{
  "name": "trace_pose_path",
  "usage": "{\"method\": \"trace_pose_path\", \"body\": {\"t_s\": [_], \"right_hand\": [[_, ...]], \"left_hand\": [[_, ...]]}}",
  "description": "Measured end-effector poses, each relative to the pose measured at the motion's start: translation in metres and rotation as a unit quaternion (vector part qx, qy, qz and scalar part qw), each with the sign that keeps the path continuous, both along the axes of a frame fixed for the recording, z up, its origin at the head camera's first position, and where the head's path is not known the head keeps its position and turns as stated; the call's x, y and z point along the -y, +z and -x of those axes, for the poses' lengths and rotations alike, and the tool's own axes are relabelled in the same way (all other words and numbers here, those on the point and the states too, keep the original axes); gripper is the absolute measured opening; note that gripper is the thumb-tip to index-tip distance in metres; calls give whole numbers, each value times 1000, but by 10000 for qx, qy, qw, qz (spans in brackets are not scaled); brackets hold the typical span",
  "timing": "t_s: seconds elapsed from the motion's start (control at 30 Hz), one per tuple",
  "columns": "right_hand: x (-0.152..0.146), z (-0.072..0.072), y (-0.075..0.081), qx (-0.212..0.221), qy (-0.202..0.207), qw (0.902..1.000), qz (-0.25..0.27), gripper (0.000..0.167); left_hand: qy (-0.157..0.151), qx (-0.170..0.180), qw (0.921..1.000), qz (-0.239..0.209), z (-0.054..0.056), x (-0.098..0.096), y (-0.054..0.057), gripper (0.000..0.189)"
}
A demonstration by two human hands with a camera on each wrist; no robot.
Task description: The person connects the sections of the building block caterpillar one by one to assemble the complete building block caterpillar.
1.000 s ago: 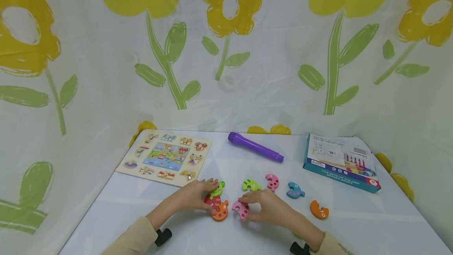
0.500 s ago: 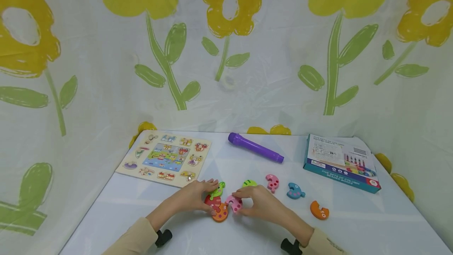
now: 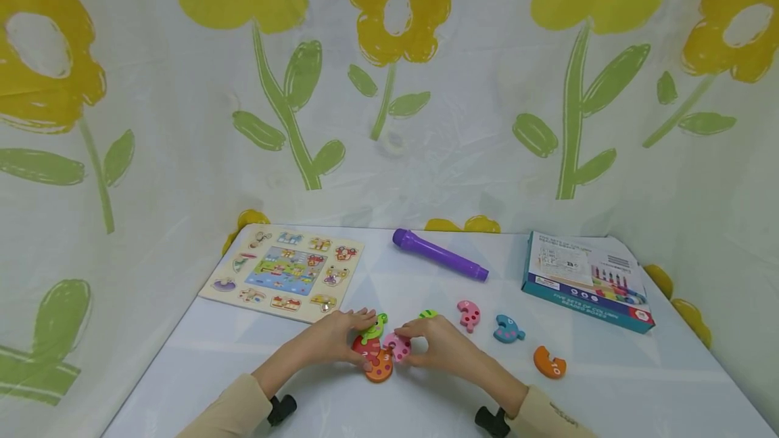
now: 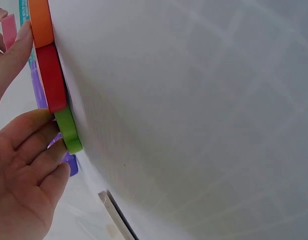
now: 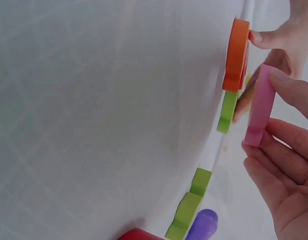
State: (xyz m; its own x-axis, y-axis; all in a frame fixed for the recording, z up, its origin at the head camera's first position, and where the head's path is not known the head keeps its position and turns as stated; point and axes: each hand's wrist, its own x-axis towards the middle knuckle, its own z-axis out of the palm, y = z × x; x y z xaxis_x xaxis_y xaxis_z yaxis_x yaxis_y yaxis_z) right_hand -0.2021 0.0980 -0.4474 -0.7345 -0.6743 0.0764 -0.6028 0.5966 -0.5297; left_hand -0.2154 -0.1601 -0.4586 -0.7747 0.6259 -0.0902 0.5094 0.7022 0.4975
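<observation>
My right hand (image 3: 447,345) pinches a pink spotted wooden puzzle piece (image 3: 399,347) between thumb and fingers. In the right wrist view this pink piece (image 5: 261,105) is tilted and raised off the table. It overlaps the edge of an orange numbered piece (image 3: 380,370) in the head view. Orange, a red piece (image 3: 364,346) and a green head-shaped piece (image 3: 377,325) lie joined in a curve. My left hand (image 3: 342,335) grips this row, thumb by the orange and red pieces, fingers at the green end. The left wrist view shows the red edge (image 4: 51,77) between thumb and fingers.
Behind my right hand a green striped piece (image 3: 428,314) is partly hidden. Pink (image 3: 469,315), blue (image 3: 508,328) and orange (image 3: 550,362) pieces lie to the right. Farther back are a picture puzzle board (image 3: 282,269), a purple microphone-shaped stick (image 3: 441,254) and a teal box (image 3: 587,279).
My right hand has carried the pink piece left and slightly away from me, up to the joined pieces, covering more of the green striped piece. The left hand has stayed in place.
</observation>
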Motion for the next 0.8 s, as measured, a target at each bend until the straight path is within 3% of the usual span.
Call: {"method": "trace_pose_path", "body": {"t_s": [0.8], "right_hand": [[11,6,-5,259,-82,9983,-514,41]], "left_hand": [[73,55,9999,141,2,-1,-2,86]]}}
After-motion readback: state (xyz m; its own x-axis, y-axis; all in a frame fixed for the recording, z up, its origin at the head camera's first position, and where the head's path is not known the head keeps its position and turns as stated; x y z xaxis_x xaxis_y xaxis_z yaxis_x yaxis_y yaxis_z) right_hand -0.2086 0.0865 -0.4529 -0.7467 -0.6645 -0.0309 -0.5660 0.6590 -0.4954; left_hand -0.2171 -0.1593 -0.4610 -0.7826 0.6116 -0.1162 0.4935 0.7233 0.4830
